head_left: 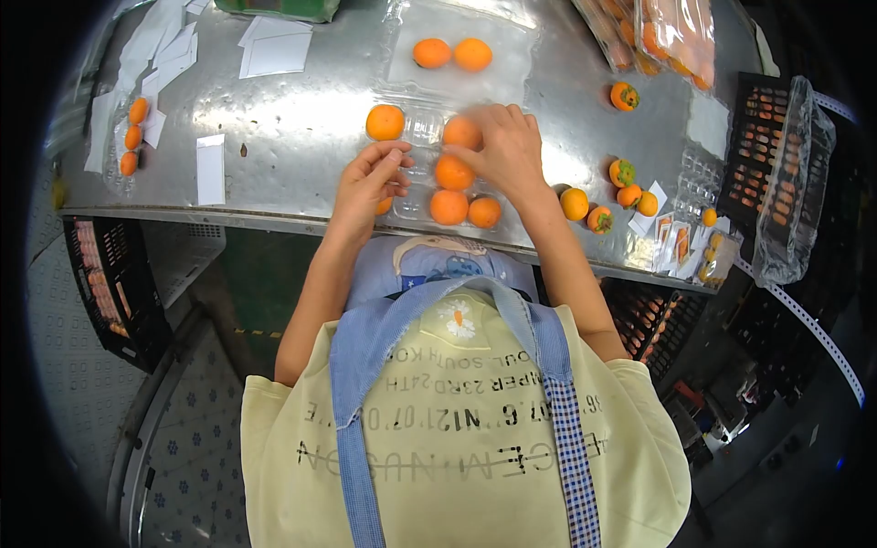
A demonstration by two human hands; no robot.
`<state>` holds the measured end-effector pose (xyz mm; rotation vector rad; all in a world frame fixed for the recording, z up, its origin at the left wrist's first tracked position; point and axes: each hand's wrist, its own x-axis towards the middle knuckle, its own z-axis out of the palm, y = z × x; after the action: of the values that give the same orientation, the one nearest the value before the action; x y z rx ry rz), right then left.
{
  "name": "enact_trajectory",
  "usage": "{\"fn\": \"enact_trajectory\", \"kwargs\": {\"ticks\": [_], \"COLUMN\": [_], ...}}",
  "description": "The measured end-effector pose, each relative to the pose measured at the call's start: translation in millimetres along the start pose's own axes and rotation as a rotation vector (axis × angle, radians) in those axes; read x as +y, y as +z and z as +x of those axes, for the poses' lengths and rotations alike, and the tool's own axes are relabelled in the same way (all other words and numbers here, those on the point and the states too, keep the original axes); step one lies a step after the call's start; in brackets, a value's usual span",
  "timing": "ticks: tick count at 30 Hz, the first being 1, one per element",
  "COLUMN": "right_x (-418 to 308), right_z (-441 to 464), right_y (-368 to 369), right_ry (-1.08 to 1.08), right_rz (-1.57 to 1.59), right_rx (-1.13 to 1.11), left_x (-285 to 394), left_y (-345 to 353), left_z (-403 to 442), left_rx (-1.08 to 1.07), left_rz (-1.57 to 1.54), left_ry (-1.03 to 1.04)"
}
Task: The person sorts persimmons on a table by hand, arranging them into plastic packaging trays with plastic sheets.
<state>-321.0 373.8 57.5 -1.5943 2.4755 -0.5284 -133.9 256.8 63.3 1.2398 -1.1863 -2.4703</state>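
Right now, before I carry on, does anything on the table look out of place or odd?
Nothing looks spilled. The printed cards lie askew, scattered at the right front corner of the table, and one green-topped fruit sits loose near the front edge, where it might roll off.

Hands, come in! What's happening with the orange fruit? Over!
Right hand at an orange fruit, grip unclear. Left hand over the clear tray, partly hiding another fruit. Nothing visibly blocking.
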Motion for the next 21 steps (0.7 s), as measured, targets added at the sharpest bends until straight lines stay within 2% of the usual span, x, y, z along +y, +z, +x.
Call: {"fn": "enact_trajectory", "kwargs": {"ticks": [3,9,18,21], "right_x": [-9.6,1.4,-3.0,3.6], "right_z": [7.9,9.5,8.9,9.5], "right_y": [-4.7,-8.0,-12.2,-8.5], "right_ry": [0.111,-0.008,0.082,0.046], "right_rz": [-0.04,0.043,0.151,0.155], "right_rx": [-0.109,-0.13,-0.19,-0.221], "left_x": [2.0,-2.2,-4.1,-4.1], "left_y": [-0.3,-4.4,-5.1,-3.8], "left_z": [-1.1,1.0,2.4,2.5], "left_rx": [-0.009,-0.023,-0.014,-0.018], "left_rz": [0.001,-0.022,-0.015,0.018], "left_ry": [-0.003,0.004,0.018,0.011]}}
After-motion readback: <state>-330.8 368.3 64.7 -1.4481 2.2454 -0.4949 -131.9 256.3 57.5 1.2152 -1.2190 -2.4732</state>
